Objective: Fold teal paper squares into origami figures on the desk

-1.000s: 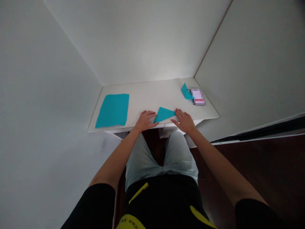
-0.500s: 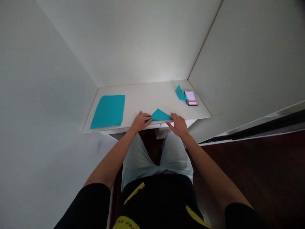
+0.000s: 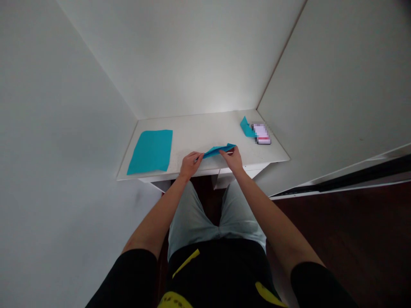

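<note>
Head view: the bare left hand [image 3: 190, 164] pinches the near-left end of the narrow folded turquoise paper [image 3: 212, 152]. The bare right hand [image 3: 233, 160] grips its opposite end between thumb and fingers. The paper spans the gap between both hands, over the white rectangular tabletop [image 3: 195, 128]; contact with that surface cannot be determined. Left of the left hand lies a flat turquoise paper sheet [image 3: 150, 151]. Beyond the right hand, to its right, an angular turquoise paper piece [image 3: 245, 128] adjoins a pixelated rectangular object [image 3: 262, 134].

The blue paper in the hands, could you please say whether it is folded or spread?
Folded: the blue paper held by left hand and right hand shows narrow, layered edges.
</note>
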`<action>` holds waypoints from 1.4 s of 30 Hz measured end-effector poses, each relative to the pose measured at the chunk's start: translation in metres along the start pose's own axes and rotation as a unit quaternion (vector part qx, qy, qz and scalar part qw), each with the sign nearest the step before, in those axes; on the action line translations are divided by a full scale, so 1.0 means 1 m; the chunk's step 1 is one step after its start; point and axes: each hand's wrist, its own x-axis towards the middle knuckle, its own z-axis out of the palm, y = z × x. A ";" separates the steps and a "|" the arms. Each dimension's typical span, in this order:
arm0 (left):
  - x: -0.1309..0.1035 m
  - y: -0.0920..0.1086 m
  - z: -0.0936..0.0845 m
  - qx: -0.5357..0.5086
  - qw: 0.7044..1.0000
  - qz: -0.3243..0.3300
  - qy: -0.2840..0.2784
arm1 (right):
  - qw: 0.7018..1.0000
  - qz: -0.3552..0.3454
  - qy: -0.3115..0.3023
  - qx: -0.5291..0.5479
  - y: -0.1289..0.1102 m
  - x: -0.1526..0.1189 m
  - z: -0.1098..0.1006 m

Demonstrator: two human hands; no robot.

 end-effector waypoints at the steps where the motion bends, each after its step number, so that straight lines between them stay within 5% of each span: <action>1: -0.001 -0.001 0.001 0.000 1.000 0.001 0.017 | 1.000 -0.001 -0.006 -0.001 -0.004 0.004 0.008; 7: -0.001 -0.005 0.009 -0.031 0.996 0.035 0.072 | 0.999 0.017 0.020 0.029 -0.026 0.031 0.046; 15: 0.003 -0.001 0.011 -0.110 0.989 -0.082 0.049 | 0.980 -0.169 -0.066 -0.085 -0.038 0.035 0.059; 21: 0.010 -0.001 0.008 -0.061 0.993 -0.076 0.058 | 0.945 -0.263 -0.143 -0.134 -0.034 0.029 0.035; 33: 0.012 -0.003 0.005 -0.088 0.991 -0.103 0.013 | 0.903 -0.300 -0.134 -0.278 -0.011 0.003 -0.028; 37: 0.012 -0.002 0.004 -0.093 0.987 -0.124 0.032 | 0.920 -0.303 -0.147 -0.200 0.003 0.001 -0.033; 42: 0.009 0.000 0.005 -0.096 0.986 -0.132 0.047 | 0.968 -0.214 -0.098 -0.082 0.016 0.002 -0.027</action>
